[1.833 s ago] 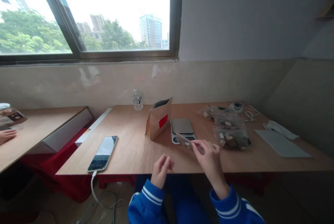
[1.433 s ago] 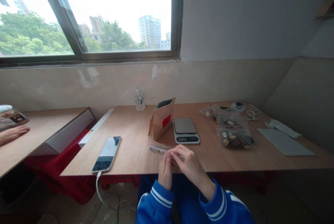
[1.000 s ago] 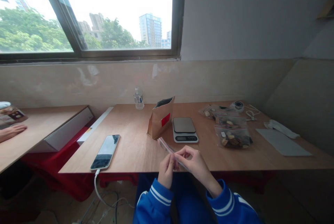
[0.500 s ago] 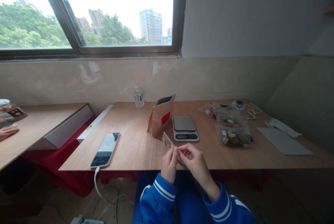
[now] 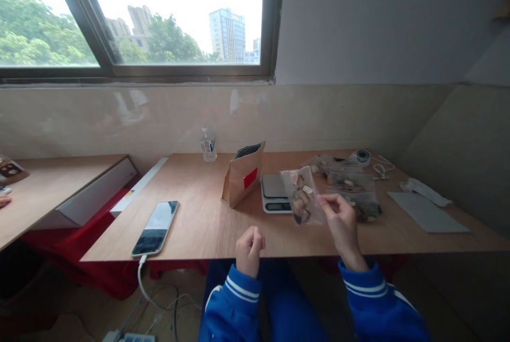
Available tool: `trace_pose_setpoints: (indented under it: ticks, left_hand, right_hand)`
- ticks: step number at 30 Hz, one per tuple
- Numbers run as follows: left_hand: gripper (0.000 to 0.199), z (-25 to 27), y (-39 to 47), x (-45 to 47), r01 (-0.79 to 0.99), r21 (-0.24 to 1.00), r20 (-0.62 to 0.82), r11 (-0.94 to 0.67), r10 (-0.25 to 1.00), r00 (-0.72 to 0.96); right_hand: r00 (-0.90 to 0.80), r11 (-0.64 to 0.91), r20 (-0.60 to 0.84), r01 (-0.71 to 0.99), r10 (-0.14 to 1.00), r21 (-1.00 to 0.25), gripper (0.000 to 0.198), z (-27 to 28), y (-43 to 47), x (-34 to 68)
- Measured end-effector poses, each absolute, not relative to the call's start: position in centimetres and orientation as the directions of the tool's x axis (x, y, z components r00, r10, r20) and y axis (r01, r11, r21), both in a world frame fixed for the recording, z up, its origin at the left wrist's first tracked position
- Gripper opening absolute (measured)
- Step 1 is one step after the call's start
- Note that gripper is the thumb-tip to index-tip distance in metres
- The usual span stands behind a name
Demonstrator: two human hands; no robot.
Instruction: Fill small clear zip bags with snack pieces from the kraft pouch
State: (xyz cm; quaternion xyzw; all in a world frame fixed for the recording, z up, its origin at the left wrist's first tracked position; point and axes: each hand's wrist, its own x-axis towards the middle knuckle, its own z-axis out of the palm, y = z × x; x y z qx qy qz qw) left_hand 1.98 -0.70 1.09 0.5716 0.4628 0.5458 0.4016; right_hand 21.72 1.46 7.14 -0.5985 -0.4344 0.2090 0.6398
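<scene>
My right hand [image 5: 343,228] pinches the side edge of a clear zip bag [image 5: 303,198] and holds it up above the table. Brown dried pieces, seemingly dried mushrooms, and a small white packet show through the plastic. My left hand [image 5: 249,251] is closed near the table's front edge, apart from the bag, with nothing visible in its fingers. Behind the raised bag, a kitchen scale [image 5: 273,187] is partly covered. A kraft paper pouch [image 5: 244,177] with a red label stands with its top open, left of the scale.
More filled zip bags [image 5: 350,182] lie to the right, beside a white round device [image 5: 362,157] with a cable. Further right are a white sheet [image 5: 428,212] and a white wrapper. A charging phone [image 5: 156,228] lies at left; a plastic bottle [image 5: 208,144] stands behind. Another person's fingers [image 5: 5,201] show far left.
The bag has left my left hand; my right hand has lifted it to the right and turned its face to me. My left hand has drawn slightly left, closed.
</scene>
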Motion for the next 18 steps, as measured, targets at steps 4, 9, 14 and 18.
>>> trace_pose_setpoints:
  ticks: [4,9,14,18]
  left_hand:
    - [0.053,2.0,-0.6,3.7,-0.099,0.988,0.132,-0.117,0.980,0.152]
    - [0.054,2.3,-0.8,6.1,-0.215,0.976,0.036,0.021,0.965,0.258]
    - [0.055,1.9,-0.5,5.3,-0.166,0.986,0.021,0.013,0.979,0.203]
    - [0.050,2.3,-0.8,4.4,0.074,0.977,0.185,-0.198,0.970,0.156]
  right_hand:
    - [0.266,0.203,0.350,0.454,0.898,-0.867,0.024,8.8,0.2,20.3]
    - [-0.024,0.312,0.343,0.481,0.939,-0.819,0.017,8.2,-1.4,16.9]
    - [0.017,0.236,0.260,0.368,0.965,-0.899,0.021,7.2,-1.5,16.1]
    - [0.090,0.122,0.150,0.258,0.985,-0.958,0.027,6.4,-1.4,16.7]
